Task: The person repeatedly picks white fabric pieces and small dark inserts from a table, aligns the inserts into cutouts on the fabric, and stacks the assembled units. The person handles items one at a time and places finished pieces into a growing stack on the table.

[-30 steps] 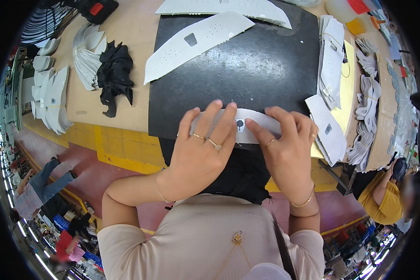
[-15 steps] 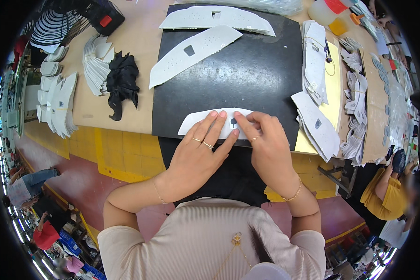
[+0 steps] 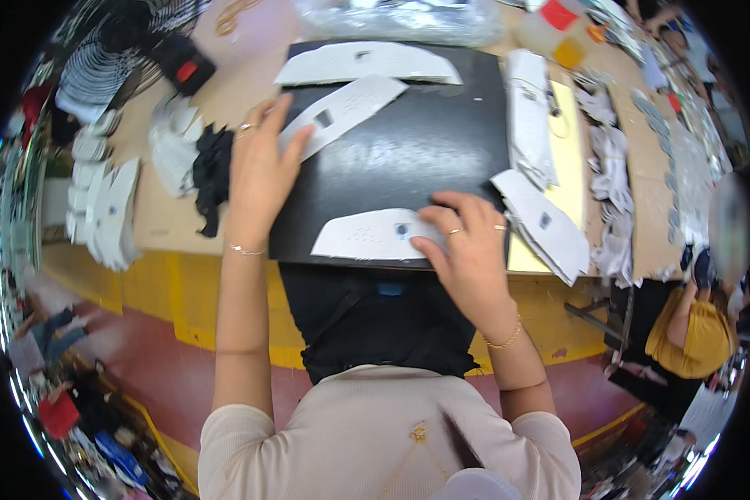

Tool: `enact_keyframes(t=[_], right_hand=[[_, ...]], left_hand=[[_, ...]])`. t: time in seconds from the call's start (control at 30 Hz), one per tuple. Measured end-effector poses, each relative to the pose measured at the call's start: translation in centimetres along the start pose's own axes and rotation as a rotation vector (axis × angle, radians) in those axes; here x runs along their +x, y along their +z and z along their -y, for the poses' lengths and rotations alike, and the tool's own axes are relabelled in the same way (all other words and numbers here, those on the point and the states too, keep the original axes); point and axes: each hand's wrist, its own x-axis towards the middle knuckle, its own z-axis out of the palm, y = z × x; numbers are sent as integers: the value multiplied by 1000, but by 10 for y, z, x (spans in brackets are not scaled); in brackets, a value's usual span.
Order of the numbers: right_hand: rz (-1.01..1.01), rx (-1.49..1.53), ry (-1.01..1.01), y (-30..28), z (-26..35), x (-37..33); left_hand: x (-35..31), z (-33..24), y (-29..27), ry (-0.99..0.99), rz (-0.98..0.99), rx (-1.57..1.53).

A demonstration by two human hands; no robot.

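Note:
A black mat (image 3: 425,150) lies on the workbench. My right hand (image 3: 467,242) presses flat on a white curved cut piece (image 3: 367,237) near the mat's front edge, fingers by a small dark patch on it. My left hand (image 3: 262,167) reaches out to the mat's left side, fingers spread, touching the lower end of a second white cut piece (image 3: 342,112) that lies slanted. A third white piece (image 3: 367,62) rests at the mat's far edge.
Stacks of white cut pieces (image 3: 542,221) sit right of the mat, more at the left (image 3: 108,208). A black fabric bundle (image 3: 212,171) lies left of my left hand. A person in yellow (image 3: 692,333) sits lower right. A plastic bag (image 3: 392,17) lies beyond the mat.
My left hand has left the near white piece and moved out to the slanted piece at the mat's left. My right hand stays on the near piece.

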Motion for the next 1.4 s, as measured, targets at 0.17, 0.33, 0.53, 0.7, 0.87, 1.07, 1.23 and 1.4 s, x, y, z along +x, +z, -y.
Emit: enact_keyframes(t=[0.17,0.33,0.53,0.7,0.87,1.07,1.23,1.4], right_hand=[[17,338,60,-35,-4,-8],[-187,508,378,-98,-38,-40],[-553,-113,540,-130,-130,-60],[-857,-566,824,-215,-279,-119],[-532,-759,1042,-239,-347,-130],[-484,-685,1136,-245,-348,-117],[-629,-629,998,-260,-350,-123],[-723,-336,809,-243,-275,-84]], left_hand=[[3,11,13,-111,130,59],[2,14,10,-67,80,1],[1,18,9,-142,9,-81],[0,15,7,-207,55,-197],[2,-11,-30,-228,113,-279],[-17,-39,-85,-354,162,-499],[-40,-64,-117,-312,345,-693],[-38,-103,-117,129,777,-816]])
